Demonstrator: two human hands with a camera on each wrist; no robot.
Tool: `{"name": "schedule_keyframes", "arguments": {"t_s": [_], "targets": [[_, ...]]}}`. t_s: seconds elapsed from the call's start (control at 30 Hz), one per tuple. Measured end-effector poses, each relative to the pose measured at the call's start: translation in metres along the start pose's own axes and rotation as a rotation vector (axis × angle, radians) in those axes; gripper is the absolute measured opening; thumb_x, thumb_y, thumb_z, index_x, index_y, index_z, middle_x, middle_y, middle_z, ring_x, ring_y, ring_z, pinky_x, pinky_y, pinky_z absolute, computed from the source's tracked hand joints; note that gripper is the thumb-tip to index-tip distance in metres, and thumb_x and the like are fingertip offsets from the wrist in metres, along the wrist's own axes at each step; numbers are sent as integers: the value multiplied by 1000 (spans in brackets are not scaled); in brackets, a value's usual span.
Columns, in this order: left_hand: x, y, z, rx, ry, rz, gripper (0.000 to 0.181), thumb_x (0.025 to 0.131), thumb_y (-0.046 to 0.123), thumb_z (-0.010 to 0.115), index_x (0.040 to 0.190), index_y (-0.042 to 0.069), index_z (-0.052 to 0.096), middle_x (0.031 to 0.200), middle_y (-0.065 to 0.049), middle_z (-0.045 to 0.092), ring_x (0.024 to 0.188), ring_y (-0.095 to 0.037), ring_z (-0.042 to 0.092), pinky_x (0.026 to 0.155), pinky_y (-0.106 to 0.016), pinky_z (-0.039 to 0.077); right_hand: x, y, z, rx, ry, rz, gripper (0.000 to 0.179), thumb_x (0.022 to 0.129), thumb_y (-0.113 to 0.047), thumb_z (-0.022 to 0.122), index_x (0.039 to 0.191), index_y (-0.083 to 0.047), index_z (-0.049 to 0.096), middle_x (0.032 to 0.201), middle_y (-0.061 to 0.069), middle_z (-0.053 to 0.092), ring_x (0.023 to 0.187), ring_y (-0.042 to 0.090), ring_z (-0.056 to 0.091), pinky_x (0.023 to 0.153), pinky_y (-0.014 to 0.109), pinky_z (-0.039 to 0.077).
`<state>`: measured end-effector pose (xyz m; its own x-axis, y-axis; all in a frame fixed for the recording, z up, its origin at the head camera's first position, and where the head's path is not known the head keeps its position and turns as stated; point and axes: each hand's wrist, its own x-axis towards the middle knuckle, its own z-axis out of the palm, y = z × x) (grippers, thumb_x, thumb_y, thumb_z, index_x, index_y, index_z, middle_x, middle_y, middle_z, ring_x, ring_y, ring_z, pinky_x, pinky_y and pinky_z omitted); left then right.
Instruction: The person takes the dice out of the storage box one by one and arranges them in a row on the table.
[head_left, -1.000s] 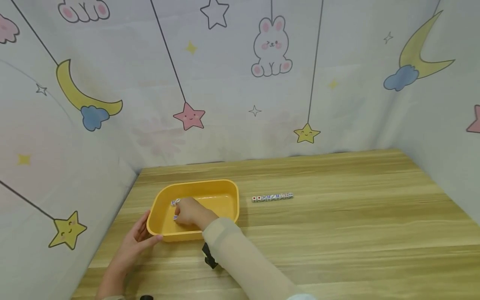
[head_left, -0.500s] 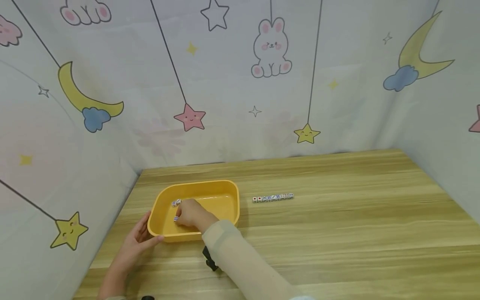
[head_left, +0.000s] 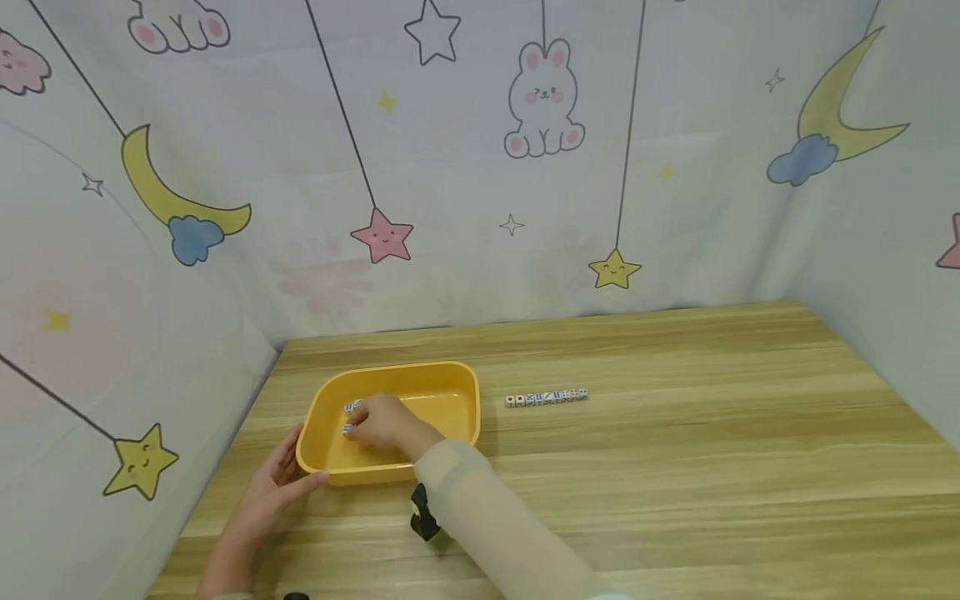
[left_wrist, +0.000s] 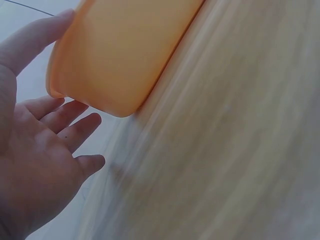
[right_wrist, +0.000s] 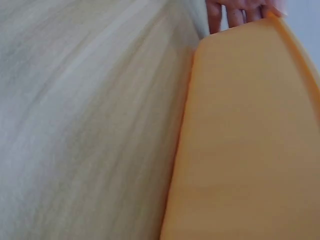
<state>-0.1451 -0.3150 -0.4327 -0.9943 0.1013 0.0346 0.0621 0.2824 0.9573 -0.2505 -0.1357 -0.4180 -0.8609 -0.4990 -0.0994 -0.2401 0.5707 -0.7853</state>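
Observation:
In the head view my right hand [head_left: 384, 423] reaches into a yellow plastic tray [head_left: 465, 375] and pinches a small white die [head_left: 347, 430] with blue marks between thumb and fingertips. Just behind those fingertips, two more dice [head_left: 349, 407] lie side by side on the tray floor, one partly covered by the hand. At the tray's near left corner, my left hand [head_left: 258, 500] touches the outside, thumb at the front rim and loosely spread fingers along the left side. The left wrist view shows these fingers [left_wrist: 80, 131] against the tray's outer wall [left_wrist: 115, 55].
To the right of the tray, several dice [head_left: 546, 397] stand in a straight row on the wood-grain table [head_left: 675, 467]. A patterned cloth [head_left: 450, 167] with stars, moons and a rabbit walls in the back and sides. Something black [head_left: 423, 512] sits by the right wrist.
The right hand has lifted slightly and the die at its fingertips has shifted a little up and left. The left hand stays at the tray corner.

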Motion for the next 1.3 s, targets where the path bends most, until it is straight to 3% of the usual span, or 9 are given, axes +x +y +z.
{"name": "schedule_keyframes", "arguments": {"t_s": [0.33,0.53,0.67,0.87,1.0,1.3], "targets": [[4,-4,-1,2,-12,-34,87,92,7,64,155,3,4,158,-25,7,108,25,38,87,-3,39,-12,2,-48,124,-13,-71,21,88,-17,71,106,-5,73,94,0,71,78,6,58,67,17,48],[4,-4,0,8,-7,-21,87,92,8,65,154,1,5,157,-27,7,109,24,38,87,-3,40,-31,-1,-92,79,18,-166,25,91,-18,68,114,-6,70,105,3,71,91,9,62,75,17,50],[3,-3,-1,19,-9,-11,86,92,8,65,154,0,6,157,-28,7,108,25,38,87,-2,39,-45,9,-124,81,31,-209,27,92,-14,66,116,-3,68,109,8,69,97,14,61,81,18,50],[4,-4,-1,23,-17,-14,87,92,8,65,154,1,4,157,-28,6,109,24,38,87,-2,39,-75,44,-178,-7,122,-209,28,91,-14,66,115,0,68,106,11,69,93,19,62,81,24,53],[4,-4,-2,18,-10,-19,87,92,7,65,154,1,5,157,-27,7,108,24,39,87,-2,40,-95,75,-206,-34,175,-166,27,91,-12,65,113,3,68,103,13,67,91,22,61,79,30,54],[5,-5,-2,3,-20,6,85,92,4,64,153,0,5,156,-29,5,108,24,39,87,-2,39,-132,145,-237,-105,224,-18,27,92,-12,64,113,5,67,100,14,67,89,23,61,77,35,53]]}}
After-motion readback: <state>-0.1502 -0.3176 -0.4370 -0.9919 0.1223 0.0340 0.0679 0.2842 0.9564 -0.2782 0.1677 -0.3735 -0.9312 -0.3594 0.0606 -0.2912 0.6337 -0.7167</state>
